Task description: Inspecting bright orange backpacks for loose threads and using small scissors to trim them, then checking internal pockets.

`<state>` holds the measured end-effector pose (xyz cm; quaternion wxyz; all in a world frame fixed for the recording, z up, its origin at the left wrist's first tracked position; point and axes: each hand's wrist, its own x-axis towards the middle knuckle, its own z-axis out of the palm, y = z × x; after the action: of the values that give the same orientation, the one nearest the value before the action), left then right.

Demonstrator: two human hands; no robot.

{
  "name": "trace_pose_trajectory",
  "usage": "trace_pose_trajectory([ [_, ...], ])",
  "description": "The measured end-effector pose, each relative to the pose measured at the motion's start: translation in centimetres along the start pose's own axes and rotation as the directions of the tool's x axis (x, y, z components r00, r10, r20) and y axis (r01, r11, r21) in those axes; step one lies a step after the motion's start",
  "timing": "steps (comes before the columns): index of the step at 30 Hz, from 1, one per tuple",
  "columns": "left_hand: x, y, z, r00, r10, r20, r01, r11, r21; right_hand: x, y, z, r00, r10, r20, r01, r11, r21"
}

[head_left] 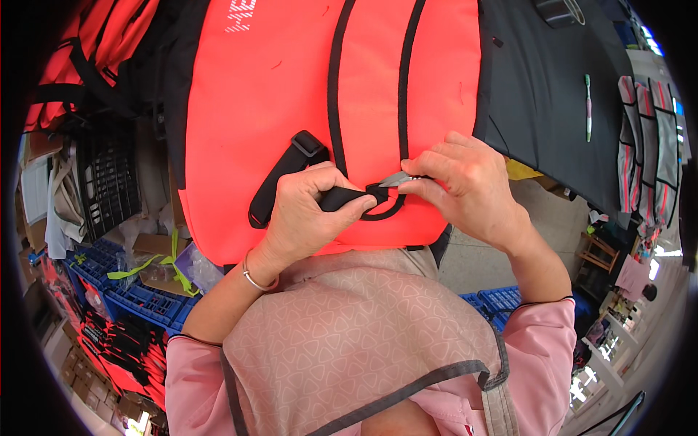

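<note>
bag [254,123]: red-orange, lies on the dark table [542,109], near end reaching the apron [363,327].
black strap [339,198]: over the near part of the bag, short end by the bottom of the black edging [335,94].
left hand [309,207]: thumb and forefinger clamped on the strap, close to its end.
right hand [462,178]: fingers closed round small snips [393,179], tip right at the strap end; can't tell if the blades are parted.
step: looks like trimming or picking at the strap end.
grip: keep the pinch firm and the end taut, left thumb behind the blade line.
blade: lay it flat along the strap, small bites, tip turned away from the red cloth; a slip could nick the bag or edging.
buckle [309,143]: on webbing up-left of the left hand; best kept clear of the cut.
thread bits [460,91]: a few on the cloth, probably worth a check after.
toothbrush [588,107]: right side of table, well apart.
</note>
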<state>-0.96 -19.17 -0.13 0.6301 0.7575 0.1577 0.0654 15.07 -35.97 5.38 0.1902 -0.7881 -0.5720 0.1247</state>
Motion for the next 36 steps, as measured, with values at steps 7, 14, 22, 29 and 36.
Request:
trace_pose_trajectory([
  [7,-0.1,-0.5,-0.3,0.995,-0.095,0.018,0.096,0.99,-0.106,-0.4,0.6,-0.6,0.844,0.435,0.313,-0.517,0.507,0.69],
  [14,0.2,-0.2,-0.3,0.983,-0.183,0.034,0.185,0.976,-0.116,-3.6,-2.2,3.4,0.952,0.211,-0.222,-0.104,0.904,0.414],
  [22,0.4,-0.1,-0.3,0.978,-0.207,0.031,0.209,0.967,-0.146,-2.9,-1.9,5.7,0.949,0.049,-0.311,-0.016,0.994,0.107],
  [29,0.8,-0.1,-0.6,0.96,-0.272,0.067,0.28,0.936,-0.213,-2.2,-1.3,4.4,0.941,0.109,-0.319,-0.006,0.952,0.308],
  [36,0.9,-0.2,-0.5,0.957,-0.28,0.078,0.29,0.925,-0.246,-3.0,-1.9,4.5,0.934,0.192,-0.302,-0.05,0.905,0.422],
])
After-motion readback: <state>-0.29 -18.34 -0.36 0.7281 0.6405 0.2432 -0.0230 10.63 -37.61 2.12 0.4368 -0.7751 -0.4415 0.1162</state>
